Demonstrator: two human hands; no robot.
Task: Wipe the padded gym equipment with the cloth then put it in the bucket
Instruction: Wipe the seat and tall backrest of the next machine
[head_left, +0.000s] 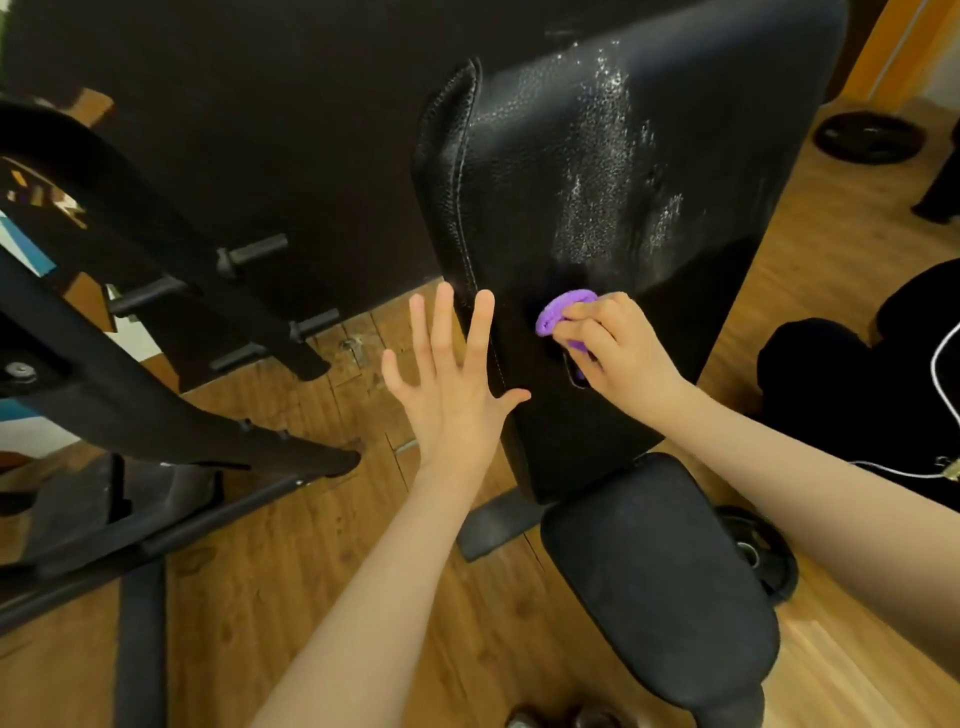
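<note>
A black padded bench backrest (597, 208) rises tilted ahead of me, with wet streaks shining on its upper part. My right hand (618, 353) grips a bunched purple cloth (558, 312) and holds it against the lower backrest. My left hand (452, 379) is spread flat with straight fingers at the pad's left stitched edge, its thumb lying over the pad. The black seat pad (660, 582) sits below, near me. No bucket is in view.
A black metal rack frame (156, 332) with pegs stands on the left over the wooden floor (291, 545). Weight plates lie at the far right (867, 137) and under the seat (763, 551). A dark panel stands behind the bench. A white cable (940, 364) hangs at the right edge.
</note>
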